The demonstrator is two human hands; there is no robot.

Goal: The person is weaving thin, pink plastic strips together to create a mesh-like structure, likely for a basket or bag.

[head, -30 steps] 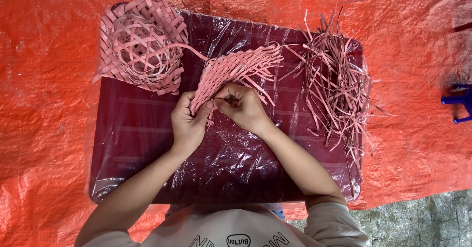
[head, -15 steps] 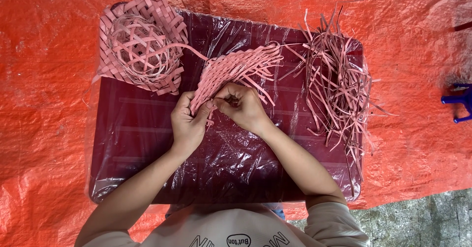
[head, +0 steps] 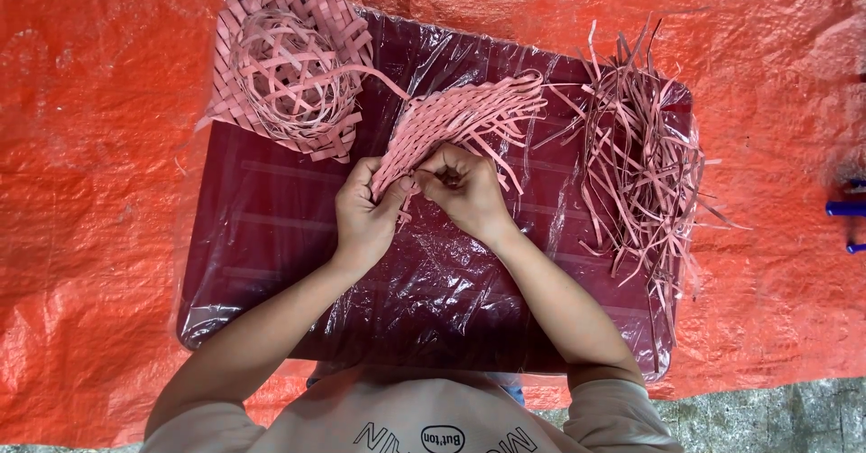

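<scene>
A flat woven piece of pink strips (head: 456,121) lies at the middle of a dark maroon board (head: 262,263) wrapped in clear plastic. My left hand (head: 365,218) grips its near lower end. Close beside it, my right hand (head: 465,189) pinches a thin pink strip at that same end. Loose strip tails fan out from the weave toward the right.
A round basket of woven pink strips (head: 290,65) with a coil of strips inside sits at the board's far left corner. A pile of loose pink strips (head: 645,160) lies along the right side. An orange tarp (head: 99,191) lies under the board. Something blue (head: 848,209) shows at the right edge.
</scene>
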